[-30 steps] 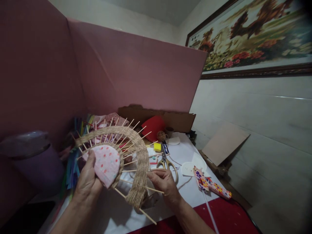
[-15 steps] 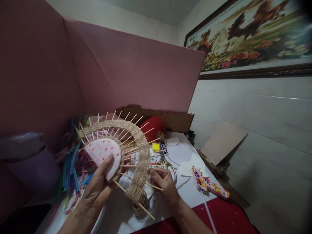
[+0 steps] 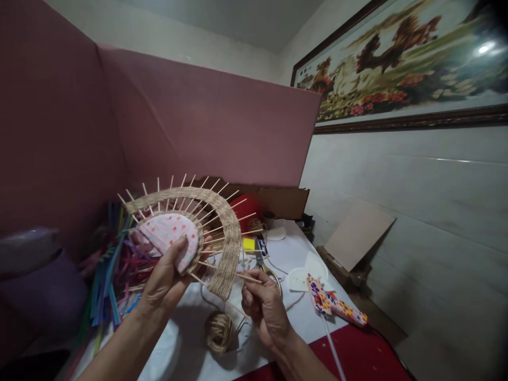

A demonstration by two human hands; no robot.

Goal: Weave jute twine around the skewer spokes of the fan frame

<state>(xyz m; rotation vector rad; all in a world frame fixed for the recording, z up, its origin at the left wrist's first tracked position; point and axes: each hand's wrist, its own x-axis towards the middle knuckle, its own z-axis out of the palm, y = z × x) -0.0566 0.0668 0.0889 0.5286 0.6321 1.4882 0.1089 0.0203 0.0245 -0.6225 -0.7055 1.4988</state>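
My left hand (image 3: 162,283) grips a half-round woven fan (image 3: 222,233). Its middle is pink dotted fabric (image 3: 169,235), ringed by a band of jute twine, with thin wooden skewers sticking out all around. My thumb presses on the fabric. My right hand (image 3: 264,304) is closed in a pinch on a jute strand just below the fan's lower right edge. A ball of jute twine (image 3: 218,330) lies on the white table (image 3: 286,312) under the fan.
Yellow-handled scissors (image 3: 270,272), a yellow block (image 3: 248,244), a patterned glue gun (image 3: 331,304), white discs (image 3: 305,272), a red object (image 3: 246,207) and a cardboard box (image 3: 283,201) lie on the table. Coloured strips (image 3: 115,264) are piled at left. Pink partition boards (image 3: 198,116) stand behind.
I have lifted the fan up off the table and tilted it. The twine ball under it has come into view. My right hand has dropped lower, below the fan's edge.
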